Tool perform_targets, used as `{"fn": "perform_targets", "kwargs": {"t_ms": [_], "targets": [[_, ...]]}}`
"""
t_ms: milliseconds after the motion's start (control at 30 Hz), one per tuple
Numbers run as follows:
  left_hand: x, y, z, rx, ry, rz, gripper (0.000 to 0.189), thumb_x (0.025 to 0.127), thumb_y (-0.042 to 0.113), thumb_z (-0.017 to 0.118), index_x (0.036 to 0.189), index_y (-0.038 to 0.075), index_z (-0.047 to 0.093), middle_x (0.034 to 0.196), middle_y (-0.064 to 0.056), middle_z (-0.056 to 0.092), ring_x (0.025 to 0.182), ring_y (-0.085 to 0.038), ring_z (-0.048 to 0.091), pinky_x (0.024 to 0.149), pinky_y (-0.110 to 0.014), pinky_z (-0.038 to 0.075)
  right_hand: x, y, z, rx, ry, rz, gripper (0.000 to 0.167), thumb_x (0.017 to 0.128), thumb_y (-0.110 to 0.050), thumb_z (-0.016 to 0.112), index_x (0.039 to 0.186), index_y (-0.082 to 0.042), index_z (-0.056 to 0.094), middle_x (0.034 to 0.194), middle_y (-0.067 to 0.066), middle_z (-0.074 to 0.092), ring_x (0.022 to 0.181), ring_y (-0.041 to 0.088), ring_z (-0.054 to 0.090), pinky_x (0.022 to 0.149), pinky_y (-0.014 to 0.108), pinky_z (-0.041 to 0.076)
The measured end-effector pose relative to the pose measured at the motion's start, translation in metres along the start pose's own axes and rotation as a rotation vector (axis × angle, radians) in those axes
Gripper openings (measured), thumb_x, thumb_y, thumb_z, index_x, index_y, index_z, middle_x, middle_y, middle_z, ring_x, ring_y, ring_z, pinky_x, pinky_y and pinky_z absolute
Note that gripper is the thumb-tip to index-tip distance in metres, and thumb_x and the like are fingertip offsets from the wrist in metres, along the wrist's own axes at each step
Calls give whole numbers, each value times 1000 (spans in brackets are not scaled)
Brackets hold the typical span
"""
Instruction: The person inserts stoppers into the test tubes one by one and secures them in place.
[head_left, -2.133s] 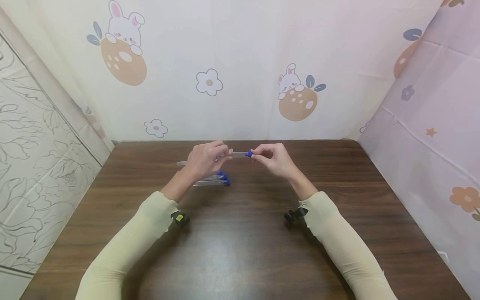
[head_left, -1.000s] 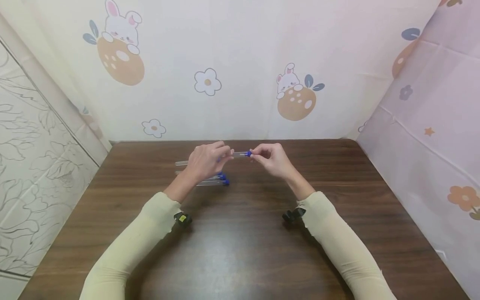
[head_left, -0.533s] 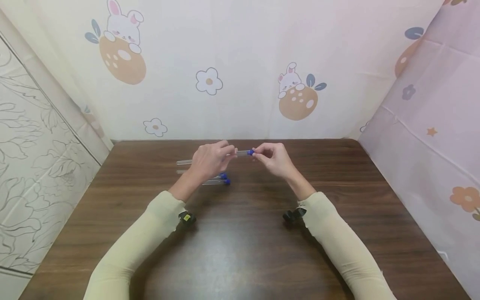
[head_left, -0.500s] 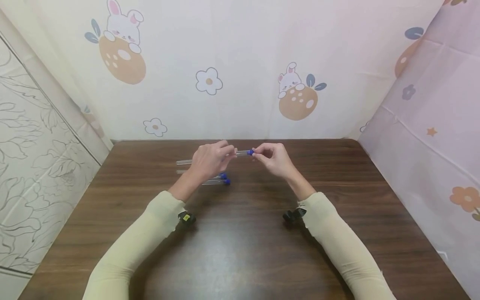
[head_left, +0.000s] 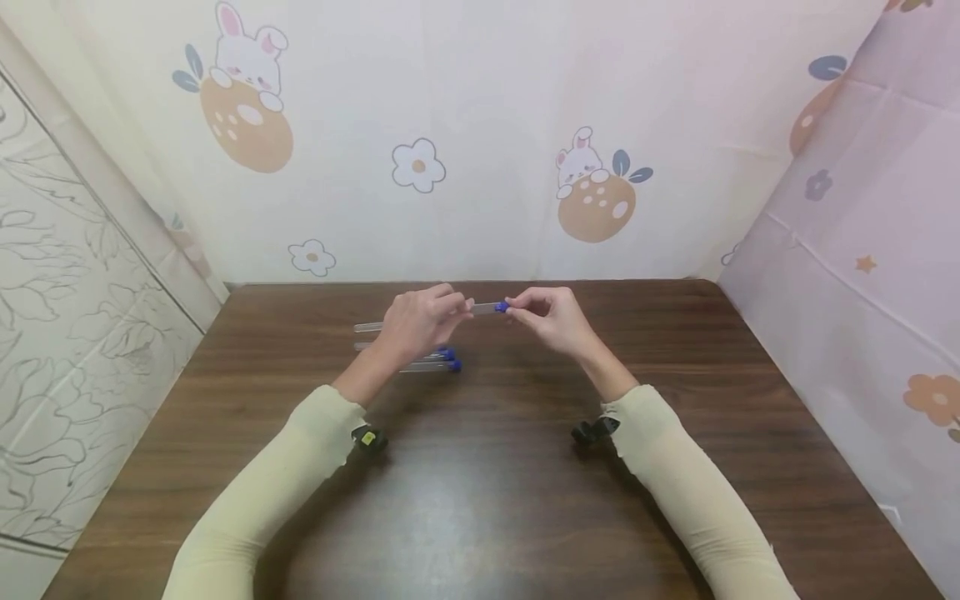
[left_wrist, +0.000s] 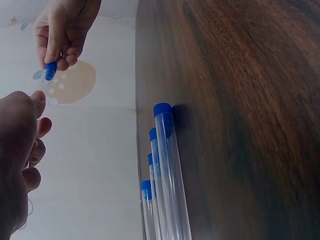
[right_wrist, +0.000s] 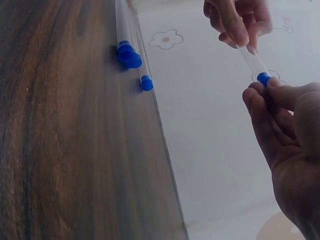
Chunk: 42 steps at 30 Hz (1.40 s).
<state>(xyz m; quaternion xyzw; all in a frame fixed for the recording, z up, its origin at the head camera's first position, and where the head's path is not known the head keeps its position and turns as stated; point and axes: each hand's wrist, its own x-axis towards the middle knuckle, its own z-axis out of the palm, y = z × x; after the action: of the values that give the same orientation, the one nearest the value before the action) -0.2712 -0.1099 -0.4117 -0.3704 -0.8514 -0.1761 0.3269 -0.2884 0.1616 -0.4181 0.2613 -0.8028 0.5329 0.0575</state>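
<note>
Above the far part of the table, my left hand (head_left: 420, 321) grips a clear test tube (head_left: 484, 308) by its body, thumb and fingers curled round it. The tube lies roughly level, most of its length hidden by that hand. My right hand (head_left: 553, 318) pinches the blue cap (right_wrist: 263, 78) at the tube's right end between thumb and fingertips. Whether the cap is fully seated cannot be told. Below the left hand, several clear test tubes (left_wrist: 172, 170) with blue caps lie side by side on the table, caps pointing right; the left hand partly covers them in the head view.
The brown wood-grain table (head_left: 480, 467) ends at a back edge just behind the hands. A pale curtain (head_left: 480, 100) printed with rabbits and flowers hangs behind it. A black wrist camera (head_left: 369, 439) sits under the left sleeve, another camera (head_left: 595, 431) under the right.
Over about two seconds my left hand has shifted slightly right along the tube, nearer the cap. The right hand keeps its pinch with barely any movement. The tubes on the table lie as before.
</note>
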Motion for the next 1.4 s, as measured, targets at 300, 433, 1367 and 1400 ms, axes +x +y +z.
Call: {"fn": "perform_targets", "kwargs": {"t_ms": [300, 433, 1367, 1400], "targets": [[3, -2, -8, -78, -13, -17, 11, 102, 20, 84, 99, 11, 79, 91, -4, 81, 56, -18, 62, 50, -26, 43, 1, -8, -8, 11, -9, -57, 14, 98, 5, 81, 111, 9, 83, 106, 32, 84, 83, -2, 79, 81, 30, 71], [2, -2, -9, -89, -24, -6, 11, 103, 20, 84, 99, 11, 79, 91, -4, 80, 56, -18, 61, 52, -22, 39, -1, -9, -9, 4, -20, -52, 12, 98, 6, 82, 109, 9, 83, 107, 32, 84, 84, -4, 79, 80, 21, 67], [0, -3, -10, -95, -34, 3, 15, 100, 20, 86, 93, 12, 77, 82, -4, 75, 54, -18, 57, 52, -19, 26, -3, -9, -3, -8, -84, -63, 9, 99, 9, 77, 107, 10, 82, 107, 32, 83, 93, -7, 77, 88, 18, 66], [0, -3, -10, -100, -38, 0, 15, 100, 20, 86, 93, 12, 76, 82, -4, 76, 54, -18, 57, 52, -20, 27, -3, -8, -4, -10, -91, -56, 10, 100, 9, 78, 108, 10, 82, 108, 31, 84, 94, -6, 78, 88, 16, 65]]}}
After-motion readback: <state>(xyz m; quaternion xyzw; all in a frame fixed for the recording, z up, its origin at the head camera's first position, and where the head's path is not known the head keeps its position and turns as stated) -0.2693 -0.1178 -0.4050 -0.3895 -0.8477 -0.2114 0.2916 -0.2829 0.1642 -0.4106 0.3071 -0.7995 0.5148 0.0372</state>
